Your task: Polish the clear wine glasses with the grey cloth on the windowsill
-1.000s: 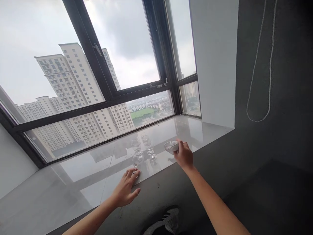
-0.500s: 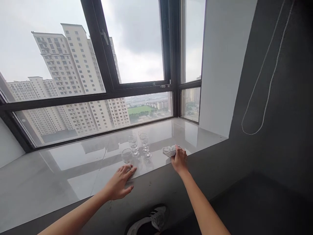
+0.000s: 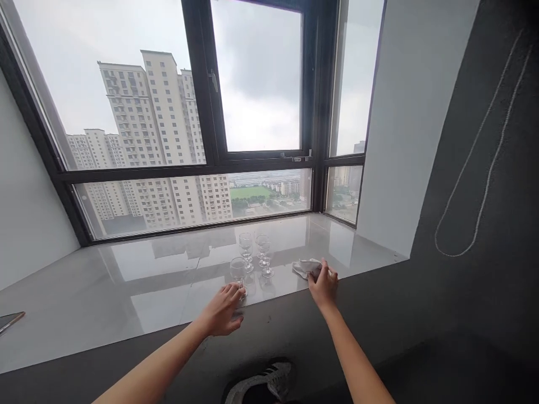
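My right hand [image 3: 324,287] pinches a crumpled white cloth [image 3: 304,267] between thumb and fingers, low over the glossy sill near its front edge. To the left, my left hand [image 3: 224,310] rests at the sill's edge, its fingers a little bent and the thumb apart below. Its fingertips are at the foot of the nearest stemmed glass [image 3: 238,269]; whether they touch it I cannot tell. Behind that glass several more clear stemmed glasses stand upright close together, among them one at the front right [image 3: 265,251] and one at the back left [image 3: 246,244].
The pale, reflective window sill [image 3: 160,292] runs beneath a dark-framed window [image 3: 210,168]. At far left lies a flat dark object with a brownish edge [image 3: 12,321]. A beaded blind cord [image 3: 475,224] hangs on the right. Below the sill is a shoe [image 3: 269,381].
The view has swung left, so the scene sits further right. My left fingers have bent more toward the nearest glass. The cloth in my right hand looks flatter and more spread out.
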A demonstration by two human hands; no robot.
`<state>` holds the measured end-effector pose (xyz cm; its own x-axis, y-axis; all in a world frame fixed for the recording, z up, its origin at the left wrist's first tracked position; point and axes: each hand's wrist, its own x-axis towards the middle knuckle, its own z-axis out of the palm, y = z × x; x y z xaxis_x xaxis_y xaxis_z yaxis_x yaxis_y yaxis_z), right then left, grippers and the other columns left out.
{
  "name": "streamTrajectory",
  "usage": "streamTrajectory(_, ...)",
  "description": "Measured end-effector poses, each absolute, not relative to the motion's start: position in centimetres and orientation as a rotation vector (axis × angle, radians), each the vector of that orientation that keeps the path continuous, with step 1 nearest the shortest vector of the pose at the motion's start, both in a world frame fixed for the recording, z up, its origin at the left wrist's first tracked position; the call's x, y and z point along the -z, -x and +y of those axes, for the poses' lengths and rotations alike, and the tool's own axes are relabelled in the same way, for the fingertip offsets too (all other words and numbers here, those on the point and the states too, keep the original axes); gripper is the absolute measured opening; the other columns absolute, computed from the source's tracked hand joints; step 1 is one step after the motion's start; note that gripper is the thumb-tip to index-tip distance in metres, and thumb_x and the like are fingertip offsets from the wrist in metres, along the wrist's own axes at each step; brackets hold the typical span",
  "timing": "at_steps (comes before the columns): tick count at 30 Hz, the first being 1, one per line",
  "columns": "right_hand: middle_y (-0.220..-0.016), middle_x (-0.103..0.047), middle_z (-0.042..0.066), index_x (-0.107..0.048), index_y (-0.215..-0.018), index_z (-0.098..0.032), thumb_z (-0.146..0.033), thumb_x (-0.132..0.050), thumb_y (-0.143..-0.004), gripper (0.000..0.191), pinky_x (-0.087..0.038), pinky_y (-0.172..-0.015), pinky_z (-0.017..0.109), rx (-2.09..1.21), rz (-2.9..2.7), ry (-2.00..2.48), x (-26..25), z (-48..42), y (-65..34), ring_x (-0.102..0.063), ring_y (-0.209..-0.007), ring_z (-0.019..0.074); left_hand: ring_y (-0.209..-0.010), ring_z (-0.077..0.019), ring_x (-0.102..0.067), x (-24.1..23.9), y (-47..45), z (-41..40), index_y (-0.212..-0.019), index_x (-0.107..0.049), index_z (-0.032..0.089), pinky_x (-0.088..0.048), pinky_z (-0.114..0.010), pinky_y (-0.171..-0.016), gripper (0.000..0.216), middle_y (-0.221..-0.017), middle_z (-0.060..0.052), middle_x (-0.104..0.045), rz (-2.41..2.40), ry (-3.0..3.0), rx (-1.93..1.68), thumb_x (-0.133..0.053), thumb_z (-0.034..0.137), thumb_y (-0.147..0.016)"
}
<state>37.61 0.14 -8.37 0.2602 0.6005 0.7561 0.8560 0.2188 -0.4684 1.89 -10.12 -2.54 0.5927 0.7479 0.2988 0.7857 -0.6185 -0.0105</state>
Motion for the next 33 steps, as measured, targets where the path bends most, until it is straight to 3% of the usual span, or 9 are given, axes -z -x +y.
streamTrajectory(8, -0.114, -0.062, 0.022, -0.039, -0.139, -0.012, -0.037, -0.047, -0.088, 0.058, -0.045, -0.087, 0.051, 0.342, -1.398, 1.450, 9.0, 0.4, -37.0, -0.051, -0.105, 0.0378, -0.119, -0.0349, -0.045, 2.7, -2.1, -10.3, -0.124, -0.042, 0.026, -0.039, -0.050, -0.101, 0.064, -0.129, -0.013, -0.046, -1.401, 2.602, 0.378, -0.070, 0.037, -0.068)
streamTrajectory(14, -0.117, -0.059, 0.020, -0.032, -0.143, -0.017, -0.038, -0.046, -0.089, 0.060, -0.046, -0.089, 0.051, 0.325, -1.419, 1.423, 10.0, 1.0, -37.0, -0.053, -0.110, 0.0369, -0.121, -0.0343, -0.045, 1.9, -2.2, -10.6, -0.130, -0.043, 0.029, -0.037, -0.052, -0.103, 0.063, -0.132, -0.012, -0.049, -1.385, 2.659, 0.346, -0.068, 0.041, -0.074)
streamTrajectory(20, -0.140, -0.042, 0.023, -0.021, -0.150, -0.018, -0.034, -0.053, -0.083, 0.075, -0.045, -0.092, 0.054, 0.404, -1.403, 1.471, 8.4, 0.9, -37.5, -0.048, -0.118, 0.0389, -0.132, -0.0366, -0.042, 1.9, -1.4, -9.8, -0.146, -0.038, 0.030, -0.034, -0.056, -0.109, 0.073, -0.144, -0.013, -0.047, -1.296, 2.748, 0.294, -0.063, 0.048, -0.080)
streamTrajectory(27, -0.113, -0.066, 0.015, -0.031, -0.146, -0.017, -0.028, -0.052, -0.085, 0.066, -0.046, -0.093, 0.049, 0.291, -1.441, 1.493, 8.8, 1.0, -37.6, -0.052, -0.114, 0.0351, -0.133, -0.0336, -0.044, 0.1, -1.3, -8.8, -0.147, -0.043, 0.032, -0.032, -0.056, -0.112, 0.064, -0.144, -0.010, -0.052, -1.263, 2.877, 0.233, -0.057, 0.051, -0.087)
streamTrajectory(30, -0.127, -0.060, 0.017, -0.031, -0.146, -0.018, -0.026, -0.050, -0.085, 0.065, -0.045, -0.096, 0.050, 0.312, -1.418, 1.475, 9.0, 1.1, -37.4, -0.051, -0.120, 0.0344, -0.128, -0.0316, -0.049, -0.7, -1.4, -8.3, -0.144, -0.047, 0.034, -0.034, -0.055, -0.111, 0.055, -0.138, -0.009, -0.056, -1.227, 2.920, 0.242, -0.053, 0.050, -0.091)
streamTrajectory(33, -0.148, -0.044, 0.019, -0.026, -0.150, -0.018, -0.023, -0.049, -0.084, 0.069, -0.042, -0.101, 0.052, 0.347, -1.414, 1.438, 8.7, 1.2, -37.3, -0.043, -0.133, 0.0348, -0.125, -0.0314, -0.050, -0.7, -1.4, -7.5, -0.143, -0.048, 0.033, -0.038, -0.052, -0.108, 0.055, -0.135, -0.011, -0.056, -1.164, 2.950, 0.288, -0.051, 0.051, -0.092)
